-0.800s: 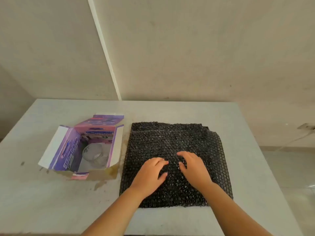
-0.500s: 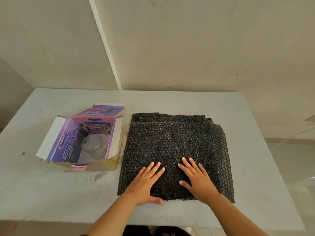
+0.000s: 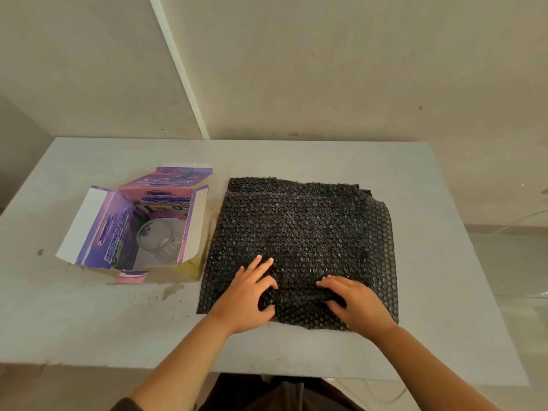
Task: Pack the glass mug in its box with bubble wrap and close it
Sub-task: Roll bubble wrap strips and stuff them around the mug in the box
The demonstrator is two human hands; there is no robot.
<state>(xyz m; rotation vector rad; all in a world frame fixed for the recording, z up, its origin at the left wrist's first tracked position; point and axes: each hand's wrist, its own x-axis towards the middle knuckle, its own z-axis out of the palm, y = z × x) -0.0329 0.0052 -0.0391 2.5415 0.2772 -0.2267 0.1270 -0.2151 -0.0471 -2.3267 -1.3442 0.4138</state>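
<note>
Pinching a raised fold of bubble wrap (image 3: 299, 232) near the desk's (image 3: 444, 262) front edge, left hand (image 3: 246, 301) and right hand (image 3: 355, 304) curl their fingers around it.

You are looking down on a pale grey table (image 3: 296, 158) with a matte, slightly scuffed top that fills most of the view. A black sheet of bubble wrap (image 3: 299, 232) lies flat on it just right of centre, its far edge doubled over. At nine o'clock from the sheet, just beside it, a purple and pink box (image 3: 118, 232) lies on the tabletop with its flaps spread open. A brownish stain (image 3: 172, 290) marks the surface at six o'clock from the box, and a small dark spot (image 3: 40, 252) sits at nine o'clock from it.
</note>
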